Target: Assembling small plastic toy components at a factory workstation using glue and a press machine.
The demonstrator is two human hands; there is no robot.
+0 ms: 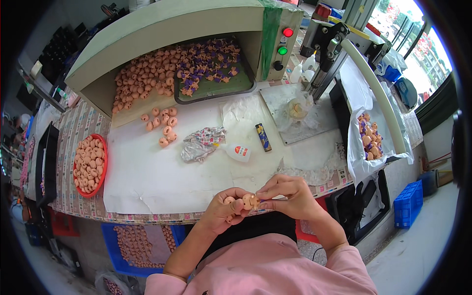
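Note:
Close to my body at the table's front edge, my left hand is closed around small flesh-coloured doll heads. One doll head shows at its fingertips, and others sit partly hidden in the palm. My right hand pinches a small doll body with a bit of purple, mostly covered by the fingers. That body meets the head between both hands; how far the two are joined is too small to tell. A white glue bottle, crumpled patterned plastic and a dark blue tube lie beyond my hands.
Loose heads lie before an open box-shaped machine holding more heads and a dark tray of purple doll bodies. At left stands a red basket of heads. A press and a lined bin stand at right.

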